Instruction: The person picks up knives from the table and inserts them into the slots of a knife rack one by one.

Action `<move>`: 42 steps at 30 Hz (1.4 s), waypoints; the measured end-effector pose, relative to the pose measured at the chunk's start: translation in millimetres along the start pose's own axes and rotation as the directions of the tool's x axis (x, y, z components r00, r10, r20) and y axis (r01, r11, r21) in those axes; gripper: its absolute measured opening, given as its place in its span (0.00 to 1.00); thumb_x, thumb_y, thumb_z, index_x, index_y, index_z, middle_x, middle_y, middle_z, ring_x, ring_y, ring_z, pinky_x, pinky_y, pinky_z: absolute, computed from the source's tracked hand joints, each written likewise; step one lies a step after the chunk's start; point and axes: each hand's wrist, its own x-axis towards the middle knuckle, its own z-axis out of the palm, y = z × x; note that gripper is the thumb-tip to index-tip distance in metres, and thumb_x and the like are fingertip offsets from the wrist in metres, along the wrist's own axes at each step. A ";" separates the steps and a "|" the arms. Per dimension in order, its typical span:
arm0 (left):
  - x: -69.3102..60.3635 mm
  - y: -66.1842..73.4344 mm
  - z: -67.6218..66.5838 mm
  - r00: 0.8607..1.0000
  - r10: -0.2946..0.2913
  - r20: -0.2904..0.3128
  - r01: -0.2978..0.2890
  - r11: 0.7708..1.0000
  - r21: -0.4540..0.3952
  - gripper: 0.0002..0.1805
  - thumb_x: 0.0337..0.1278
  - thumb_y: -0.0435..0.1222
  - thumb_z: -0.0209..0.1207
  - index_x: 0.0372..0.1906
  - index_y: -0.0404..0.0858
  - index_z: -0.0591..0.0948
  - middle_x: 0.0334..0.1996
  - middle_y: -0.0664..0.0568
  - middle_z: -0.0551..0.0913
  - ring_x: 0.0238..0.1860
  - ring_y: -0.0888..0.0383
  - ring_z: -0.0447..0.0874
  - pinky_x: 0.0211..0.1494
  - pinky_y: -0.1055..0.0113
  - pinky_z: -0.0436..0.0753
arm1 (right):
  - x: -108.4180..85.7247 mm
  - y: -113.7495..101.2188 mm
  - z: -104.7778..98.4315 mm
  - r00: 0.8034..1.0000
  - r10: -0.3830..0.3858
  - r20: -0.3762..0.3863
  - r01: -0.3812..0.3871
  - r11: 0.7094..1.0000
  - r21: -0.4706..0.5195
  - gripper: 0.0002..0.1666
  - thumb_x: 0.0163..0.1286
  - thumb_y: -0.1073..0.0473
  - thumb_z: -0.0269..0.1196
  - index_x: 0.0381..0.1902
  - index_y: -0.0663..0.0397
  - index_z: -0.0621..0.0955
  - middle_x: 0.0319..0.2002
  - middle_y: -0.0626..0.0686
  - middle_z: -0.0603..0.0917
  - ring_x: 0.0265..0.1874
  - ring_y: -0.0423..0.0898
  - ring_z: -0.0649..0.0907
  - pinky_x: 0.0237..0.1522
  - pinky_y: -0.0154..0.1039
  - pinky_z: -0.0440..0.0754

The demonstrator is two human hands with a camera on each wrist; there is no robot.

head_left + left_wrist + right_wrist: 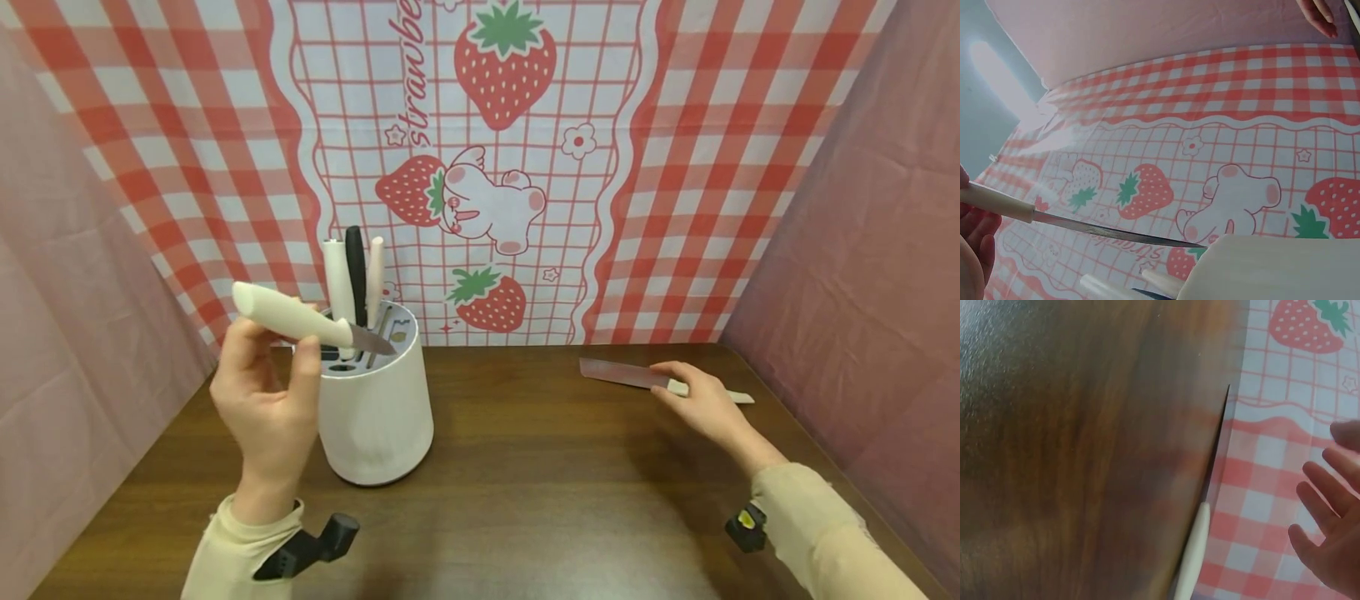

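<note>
My left hand pinches the white handle of a knife between thumb and fingers. Its blade slopes down to the right, with the tip at the top of a white round knife block; whether the tip enters a slot cannot be told. In the left wrist view the same blade reaches the block's rim. At the right, a broad-bladed knife with a white handle lies on the table. My right hand is over its handle. The right wrist view shows those fingers spread and apart from the knife.
A white handle, a black handle and a pale pink handle stand up from the block. Behind the brown wooden table hangs a red checked strawberry cloth. Pink curtains close both sides.
</note>
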 end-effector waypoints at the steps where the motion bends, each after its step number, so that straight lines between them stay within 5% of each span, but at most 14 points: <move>1: 0.5 0.5 -0.1 1.000 0.005 -0.002 -0.005 1.000 0.008 0.14 0.43 0.24 0.57 0.37 0.17 0.75 0.35 0.46 0.83 0.35 0.57 0.80 0.40 0.70 0.74 | -0.5 1.9 -0.2 1.000 0.009 -0.003 -0.009 1.000 -0.006 0.26 0.66 0.48 0.55 0.55 0.59 0.73 0.54 0.63 0.75 0.55 0.63 0.71 0.50 0.60 0.67; 11: 3.4 6.7 -0.1 0.999 0.035 -0.027 -0.034 0.998 0.045 0.14 0.45 0.26 0.58 0.35 0.16 0.74 0.34 0.47 0.83 0.36 0.58 0.80 0.40 0.72 0.73 | -4.8 25.4 -3.3 0.992 0.120 0.023 -0.120 0.993 -0.024 0.25 0.72 0.50 0.45 0.56 0.63 0.71 0.55 0.68 0.73 0.55 0.68 0.68 0.50 0.63 0.65; 26: 4.7 6.9 -0.5 0.993 0.112 -0.031 -0.104 0.978 0.178 0.20 0.47 0.35 0.60 0.33 0.17 0.75 0.32 0.46 0.83 0.35 0.62 0.76 0.42 0.73 0.72 | -6.1 47.7 0.2 0.997 0.074 0.003 -0.073 0.993 -0.091 0.23 0.66 0.62 0.53 0.54 0.72 0.69 0.52 0.75 0.70 0.53 0.70 0.67 0.50 0.64 0.64; 42: 4.1 -5.4 -6.2 0.992 0.126 0.018 -0.125 0.949 0.291 0.17 0.46 0.34 0.58 0.33 0.20 0.77 0.30 0.36 0.81 0.34 0.63 0.75 0.41 0.74 0.73 | -1.7 75.4 -0.2 0.968 0.224 0.113 -0.198 0.959 -0.202 0.34 0.62 0.53 0.55 0.60 0.69 0.63 0.57 0.75 0.61 0.53 0.76 0.60 0.42 0.73 0.60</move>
